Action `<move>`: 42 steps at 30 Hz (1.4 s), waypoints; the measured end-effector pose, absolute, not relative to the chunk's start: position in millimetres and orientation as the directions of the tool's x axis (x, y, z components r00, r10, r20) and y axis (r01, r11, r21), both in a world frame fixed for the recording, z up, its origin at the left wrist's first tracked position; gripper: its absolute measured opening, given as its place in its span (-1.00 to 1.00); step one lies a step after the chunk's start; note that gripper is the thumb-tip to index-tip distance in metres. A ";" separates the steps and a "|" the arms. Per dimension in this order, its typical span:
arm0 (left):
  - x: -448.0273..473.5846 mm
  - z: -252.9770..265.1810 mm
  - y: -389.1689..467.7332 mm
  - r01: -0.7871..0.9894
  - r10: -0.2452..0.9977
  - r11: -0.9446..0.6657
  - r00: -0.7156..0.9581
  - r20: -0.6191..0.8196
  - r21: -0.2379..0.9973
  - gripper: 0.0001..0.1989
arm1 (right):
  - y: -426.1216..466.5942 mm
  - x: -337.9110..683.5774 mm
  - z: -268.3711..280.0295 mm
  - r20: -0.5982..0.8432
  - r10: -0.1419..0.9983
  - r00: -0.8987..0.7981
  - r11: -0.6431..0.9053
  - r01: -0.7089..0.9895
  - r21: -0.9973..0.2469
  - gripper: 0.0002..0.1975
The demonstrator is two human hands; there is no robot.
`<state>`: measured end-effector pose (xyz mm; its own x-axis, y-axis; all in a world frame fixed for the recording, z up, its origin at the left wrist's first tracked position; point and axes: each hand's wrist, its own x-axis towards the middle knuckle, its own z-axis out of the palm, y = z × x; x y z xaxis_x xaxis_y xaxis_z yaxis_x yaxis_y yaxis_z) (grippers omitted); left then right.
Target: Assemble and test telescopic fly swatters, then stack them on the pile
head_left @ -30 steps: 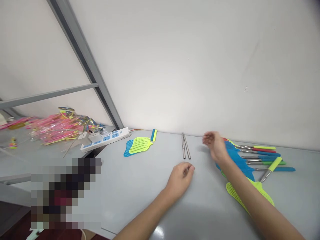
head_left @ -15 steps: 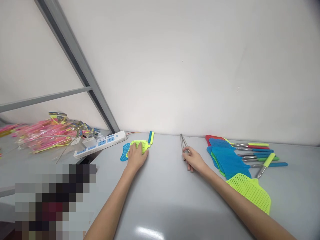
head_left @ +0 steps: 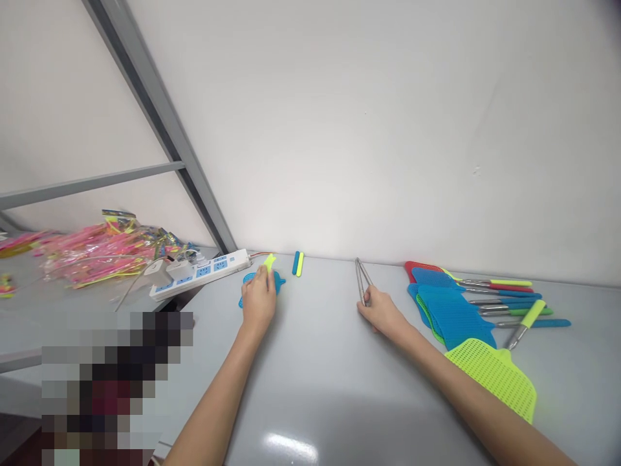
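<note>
My left hand point(head_left: 259, 296) is closed on a yellow-green fly swatter head point(head_left: 270, 261), tilted up from the table so mostly its narrow end shows. Below and around that hand lies a blue swatter head point(head_left: 280, 282), flat on the table. My right hand point(head_left: 381, 309) is closed at the near end of thin metal rods point(head_left: 359, 275), which form a narrow V pointing at the wall. Whether the fingers pinch one rod or both is hidden. A blue handle grip point(head_left: 295, 263) and a yellow-green handle grip point(head_left: 300, 264) lie side by side between my hands.
Several fly swatters with metal shafts, a blue one point(head_left: 456, 314) among them, overlap at the right; a yellow-green swatter point(head_left: 495, 375) lies nearest, partly behind my forearm. A white power strip point(head_left: 208, 275), a metal frame point(head_left: 165, 116) and pink bagged goods point(head_left: 107, 249) are at left.
My left hand has gone from lying over the yellow-green swatter head to gripping it and tilting it up, uncovering more of the blue one. My right hand stays at the rods, whose near ends have shifted.
</note>
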<state>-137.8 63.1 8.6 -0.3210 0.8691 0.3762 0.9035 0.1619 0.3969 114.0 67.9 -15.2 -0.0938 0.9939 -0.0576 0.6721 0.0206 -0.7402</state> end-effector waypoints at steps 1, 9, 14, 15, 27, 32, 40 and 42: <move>-137.9 10.5 62.1 0.905 0.851 0.157 -0.328 0.410 0.396 -0.59 | 65.7 114.6 -13.1 -0.053 0.994 -0.092 0.028 0.715 -0.698 -0.90; -122.5 13.3 56.7 0.930 0.659 0.002 -0.278 0.699 0.368 -0.62 | 40.2 134.7 -7.9 -0.115 0.964 -0.241 0.127 0.792 -0.597 -0.83; -86.7 19.6 38.7 0.938 0.771 -0.240 0.029 0.636 0.248 -0.65 | 18.0 161.6 -13.6 -0.209 0.895 -0.394 0.090 0.618 -0.781 -0.85; -77.7 20.9 32.6 0.928 0.783 -0.301 0.110 0.612 0.218 -0.65 | 12.2 166.3 -15.5 -0.247 0.869 -0.428 0.043 0.563 -0.825 -0.83; -16.9 6.1 -17.8 0.710 0.752 -0.654 0.647 0.124 0.263 -0.57 | -10.2 177.6 -36.7 -0.350 0.894 -0.279 -0.410 -0.198 -0.890 -0.75; -17.7 -1.1 -17.3 0.738 0.787 -0.605 0.612 0.081 0.298 -0.56 | -7.8 180.3 -36.9 -0.332 0.914 -0.231 -0.396 -0.345 -0.851 -0.75; -13.5 1.1 -11.4 0.822 0.889 -0.456 0.440 0.128 0.341 -0.66 | -15.5 180.9 -35.6 -0.276 0.941 -0.198 -0.333 -0.380 -0.863 -0.73; -14.5 3.3 -9.5 0.815 0.914 -0.405 0.378 0.150 0.414 -0.69 | -16.5 181.8 -37.5 -0.264 0.942 -0.209 -0.324 -0.349 -0.879 -0.71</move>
<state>-14.5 -9.5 3.3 0.3776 0.9138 0.1498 0.8152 -0.4048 0.4144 181.8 -16.5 -37.5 -0.2089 0.9418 -0.2635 -0.3495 -0.3236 -0.8793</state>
